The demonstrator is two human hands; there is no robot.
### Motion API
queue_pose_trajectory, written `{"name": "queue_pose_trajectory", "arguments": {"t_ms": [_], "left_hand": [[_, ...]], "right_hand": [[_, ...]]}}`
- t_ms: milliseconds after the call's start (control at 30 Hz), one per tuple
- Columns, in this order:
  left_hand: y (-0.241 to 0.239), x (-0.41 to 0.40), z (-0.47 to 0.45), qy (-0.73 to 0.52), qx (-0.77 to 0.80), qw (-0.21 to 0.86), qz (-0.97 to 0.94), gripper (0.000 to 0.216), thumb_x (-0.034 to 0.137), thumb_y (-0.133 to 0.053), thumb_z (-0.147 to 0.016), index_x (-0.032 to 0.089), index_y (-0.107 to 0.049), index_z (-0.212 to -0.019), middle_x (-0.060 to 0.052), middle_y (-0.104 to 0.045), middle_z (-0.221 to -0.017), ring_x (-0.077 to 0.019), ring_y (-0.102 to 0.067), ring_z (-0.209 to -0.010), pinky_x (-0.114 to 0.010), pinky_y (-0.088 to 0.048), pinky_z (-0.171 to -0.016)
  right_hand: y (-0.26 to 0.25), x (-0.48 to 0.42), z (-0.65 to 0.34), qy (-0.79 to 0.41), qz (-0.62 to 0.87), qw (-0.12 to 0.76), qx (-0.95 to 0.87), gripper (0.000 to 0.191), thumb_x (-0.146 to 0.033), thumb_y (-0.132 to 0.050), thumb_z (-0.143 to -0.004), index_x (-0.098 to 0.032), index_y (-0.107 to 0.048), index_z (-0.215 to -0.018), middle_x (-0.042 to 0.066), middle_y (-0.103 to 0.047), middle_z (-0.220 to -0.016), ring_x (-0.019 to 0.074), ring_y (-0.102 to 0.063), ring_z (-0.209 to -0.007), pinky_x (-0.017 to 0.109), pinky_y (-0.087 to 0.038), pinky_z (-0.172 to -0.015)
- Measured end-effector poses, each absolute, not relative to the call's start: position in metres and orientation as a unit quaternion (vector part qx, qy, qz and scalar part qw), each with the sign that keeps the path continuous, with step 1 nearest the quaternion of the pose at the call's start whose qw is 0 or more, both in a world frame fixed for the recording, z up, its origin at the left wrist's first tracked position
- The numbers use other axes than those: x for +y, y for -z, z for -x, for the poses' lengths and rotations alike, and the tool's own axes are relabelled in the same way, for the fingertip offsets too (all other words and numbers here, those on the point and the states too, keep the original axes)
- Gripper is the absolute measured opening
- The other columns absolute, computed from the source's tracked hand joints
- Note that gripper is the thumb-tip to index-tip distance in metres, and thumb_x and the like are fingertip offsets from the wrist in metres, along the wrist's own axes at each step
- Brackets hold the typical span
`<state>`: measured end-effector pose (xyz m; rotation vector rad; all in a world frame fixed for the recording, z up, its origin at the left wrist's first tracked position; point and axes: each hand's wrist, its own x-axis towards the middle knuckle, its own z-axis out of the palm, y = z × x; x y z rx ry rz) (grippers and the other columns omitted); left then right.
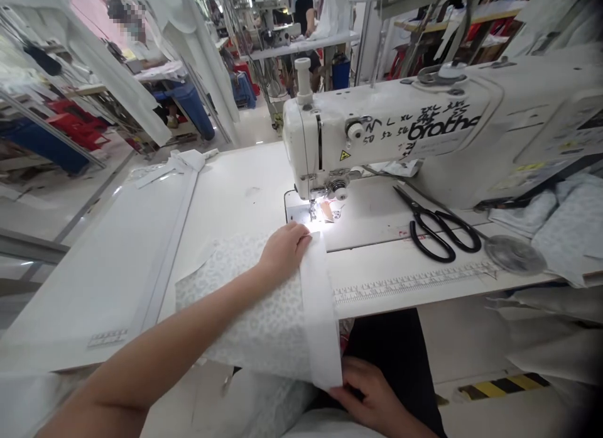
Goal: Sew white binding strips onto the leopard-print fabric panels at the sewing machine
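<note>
A pale grey, spotted piece of fabric (264, 325) lies over the table's front edge, with a plain white strip (320, 312) along its right side. My left hand (285, 249) is closed at the strip's upper end, fingers pinching the cloth just in front of the presser foot (313, 210). Low down at the strip's bottom corner, my right hand (370, 391) grips the strip between thumb and fingers. The sewing machine (377, 130) stands beyond, its lamp lighting the needle area.
Black-handled scissors (438, 230) lie right of the needle, near a clear round disc (516, 254). A printed ruler (414, 283) runs along the table's front edge. Folded spotted cloth (572, 221) is heaped at far right. White pieces (186, 164) lie at the left back. People work at machines behind.
</note>
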<state>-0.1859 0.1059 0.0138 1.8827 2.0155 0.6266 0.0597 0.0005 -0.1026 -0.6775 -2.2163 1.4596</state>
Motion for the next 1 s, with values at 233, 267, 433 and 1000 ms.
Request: {"name": "queue_pose_trajectory", "arguments": {"t_ms": [233,267,433,1000], "left_hand": [[-0.019,0.123,0.195,-0.217,0.731,0.188,-0.618,0.015,0.028,-0.050,-0.082,0.018,-0.054,-0.071,-0.001,-0.057,-0.073,-0.0156,-0.052,-0.068,-0.027,-0.037,-0.060],[-0.019,0.124,0.195,-0.221,0.730,0.188,-0.619,0.015,0.028,-0.049,-0.082,0.018,-0.054,-0.072,-0.001,-0.058,-0.074,-0.0156,-0.052,-0.068,-0.027,-0.037,-0.060],[-0.016,0.123,0.195,-0.238,0.729,0.185,-0.614,0.015,0.026,-0.046,-0.083,0.018,-0.057,-0.075,-0.001,-0.060,-0.078,-0.0151,-0.053,-0.070,-0.027,-0.039,-0.061],[-0.015,0.125,0.197,-0.252,0.742,0.194,-0.590,0.013,0.024,-0.050,-0.078,0.018,-0.059,-0.072,0.001,-0.058,-0.066,-0.0124,-0.049,-0.060,-0.025,-0.037,-0.055]], "right_hand": [[0.110,0.005,-0.052,-0.503,0.249,0.190,-0.806,0.032,-0.031,-0.040,-0.090,-0.019,-0.051,-0.064,0.002,-0.055,-0.062,0.0145,-0.053,-0.059,0.024,-0.039,-0.054],[0.110,0.005,-0.052,-0.505,0.247,0.189,-0.805,0.031,-0.031,-0.039,-0.091,-0.018,-0.052,-0.065,0.003,-0.055,-0.062,0.0146,-0.053,-0.059,0.024,-0.039,-0.055],[0.113,0.006,-0.051,-0.520,0.253,0.188,-0.794,0.033,-0.033,-0.040,-0.091,-0.018,-0.054,-0.065,0.003,-0.057,-0.064,0.0141,-0.054,-0.060,0.023,-0.041,-0.056],[0.114,0.008,-0.050,-0.524,0.275,0.197,-0.782,0.035,-0.036,-0.039,-0.093,-0.017,-0.059,-0.070,0.004,-0.059,-0.068,0.0143,-0.056,-0.063,0.023,-0.044,-0.058]]}}
